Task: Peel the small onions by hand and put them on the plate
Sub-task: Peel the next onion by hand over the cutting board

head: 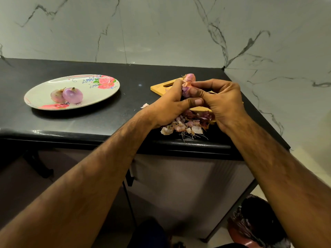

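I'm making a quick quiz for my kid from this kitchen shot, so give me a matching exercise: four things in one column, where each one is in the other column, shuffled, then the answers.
Things
1. peeled onions
2. onion skins
3. cutting board
4. half-peeled onion

Places
A. in the grip of the left hand and right hand
B. on the plate
C. heaped at the front edge of the counter
D. flat on the counter, partly behind the hands

Pairs: 1-B, 2-C, 3-D, 4-A
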